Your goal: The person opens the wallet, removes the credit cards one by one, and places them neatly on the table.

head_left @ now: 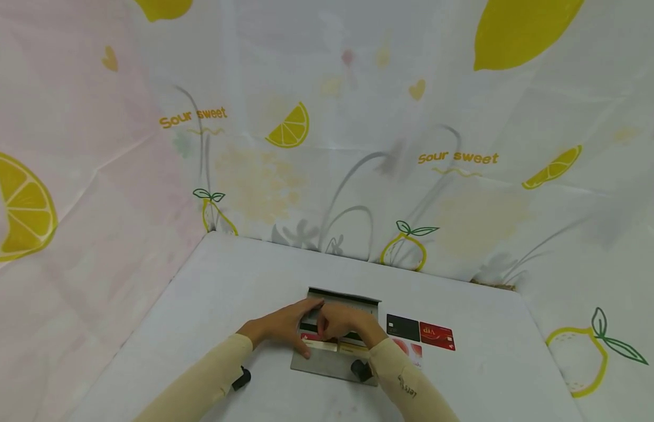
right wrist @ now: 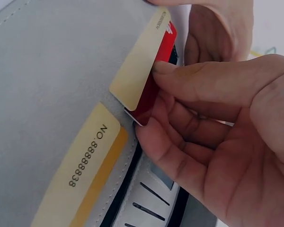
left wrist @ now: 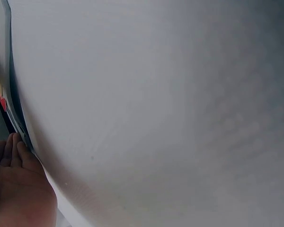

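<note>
A grey wallet (head_left: 327,363) lies unfolded on the white table. My right hand (right wrist: 227,109) pinches a red card (right wrist: 146,99) between thumb and fingertips at its slot. Against that red card leans a pale gold card (right wrist: 137,66), partly out of the wallet. Another gold card (right wrist: 85,165), printed with a number, sits beside it in the wallet. My left hand (head_left: 281,325) holds the wallet's left side, its thumb low on the front flap and its fingers higher up. In the left wrist view, the left hand's fingers (left wrist: 21,153) are at the wallet's edge.
To the right of the wallet lie a black card (head_left: 403,328), a red VIP card (head_left: 437,336) and a pink-and-white card (head_left: 415,353), partly behind the right forearm. A lemon-print cloth (head_left: 327,146) hangs behind the white table (head_left: 226,281).
</note>
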The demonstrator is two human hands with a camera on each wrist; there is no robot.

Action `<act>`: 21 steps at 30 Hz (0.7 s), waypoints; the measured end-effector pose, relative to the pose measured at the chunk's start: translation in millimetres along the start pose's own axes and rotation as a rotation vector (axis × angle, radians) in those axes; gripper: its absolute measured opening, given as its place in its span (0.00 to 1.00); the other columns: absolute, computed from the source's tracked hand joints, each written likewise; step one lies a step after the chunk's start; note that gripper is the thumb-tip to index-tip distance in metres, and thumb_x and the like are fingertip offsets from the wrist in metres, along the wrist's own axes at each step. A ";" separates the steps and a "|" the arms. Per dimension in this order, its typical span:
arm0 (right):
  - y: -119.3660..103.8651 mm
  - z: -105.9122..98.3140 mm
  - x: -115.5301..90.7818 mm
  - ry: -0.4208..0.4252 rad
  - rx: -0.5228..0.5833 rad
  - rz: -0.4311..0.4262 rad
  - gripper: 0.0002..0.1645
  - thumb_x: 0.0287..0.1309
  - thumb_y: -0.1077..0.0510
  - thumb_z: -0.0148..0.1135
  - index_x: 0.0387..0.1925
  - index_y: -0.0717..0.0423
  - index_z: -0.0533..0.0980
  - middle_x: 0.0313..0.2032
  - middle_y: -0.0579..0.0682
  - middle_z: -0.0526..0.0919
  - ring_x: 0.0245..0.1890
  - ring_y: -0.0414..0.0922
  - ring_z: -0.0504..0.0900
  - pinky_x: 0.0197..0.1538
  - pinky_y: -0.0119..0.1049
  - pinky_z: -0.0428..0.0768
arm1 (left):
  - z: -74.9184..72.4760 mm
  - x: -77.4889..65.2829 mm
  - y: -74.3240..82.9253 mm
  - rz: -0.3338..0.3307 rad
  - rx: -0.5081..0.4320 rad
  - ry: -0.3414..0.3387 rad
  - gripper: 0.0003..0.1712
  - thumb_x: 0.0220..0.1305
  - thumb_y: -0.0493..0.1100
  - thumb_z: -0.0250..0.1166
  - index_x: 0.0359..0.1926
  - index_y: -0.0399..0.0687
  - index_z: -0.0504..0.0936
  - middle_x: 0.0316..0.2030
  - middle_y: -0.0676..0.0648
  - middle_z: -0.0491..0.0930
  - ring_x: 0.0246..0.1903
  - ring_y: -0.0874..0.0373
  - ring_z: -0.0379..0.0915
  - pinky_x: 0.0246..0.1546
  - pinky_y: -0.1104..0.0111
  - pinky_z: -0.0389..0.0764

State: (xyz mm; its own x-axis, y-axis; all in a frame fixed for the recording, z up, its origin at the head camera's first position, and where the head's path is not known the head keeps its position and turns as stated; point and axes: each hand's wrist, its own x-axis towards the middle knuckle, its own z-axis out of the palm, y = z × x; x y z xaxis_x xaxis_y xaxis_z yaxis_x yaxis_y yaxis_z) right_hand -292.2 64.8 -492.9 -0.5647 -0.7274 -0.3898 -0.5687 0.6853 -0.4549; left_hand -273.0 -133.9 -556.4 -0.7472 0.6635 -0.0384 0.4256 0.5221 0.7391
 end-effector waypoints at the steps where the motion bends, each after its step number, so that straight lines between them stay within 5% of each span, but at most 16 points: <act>1: 0.8 0.0 0.1 0.001 0.007 -0.002 0.09 0.54 0.67 0.67 0.23 0.52 0.81 0.21 0.38 0.77 0.19 0.34 0.73 0.25 0.27 0.74 | -0.1 0.2 0.0 0.003 -0.002 0.000 0.71 0.37 0.62 0.81 0.77 0.51 0.48 0.74 0.51 0.50 0.72 0.53 0.47 0.69 0.52 0.57; 21: 9.4 0.1 2.0 0.065 0.075 0.053 0.05 0.55 0.62 0.70 0.26 0.51 0.82 0.23 0.38 0.79 0.23 0.35 0.77 0.29 0.29 0.77 | 0.8 0.9 -4.0 0.028 0.028 0.010 0.70 0.39 0.60 0.81 0.77 0.48 0.49 0.74 0.48 0.51 0.72 0.51 0.47 0.68 0.52 0.57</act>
State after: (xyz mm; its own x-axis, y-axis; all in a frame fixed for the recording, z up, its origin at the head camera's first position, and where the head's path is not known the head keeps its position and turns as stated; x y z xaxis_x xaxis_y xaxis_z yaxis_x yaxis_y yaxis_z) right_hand -298.7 69.8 -498.0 -0.6319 -0.6845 -0.3636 -0.4920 0.7167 -0.4942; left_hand -274.9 -135.0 -559.9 -0.7397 0.6728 -0.0112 0.4603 0.5181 0.7209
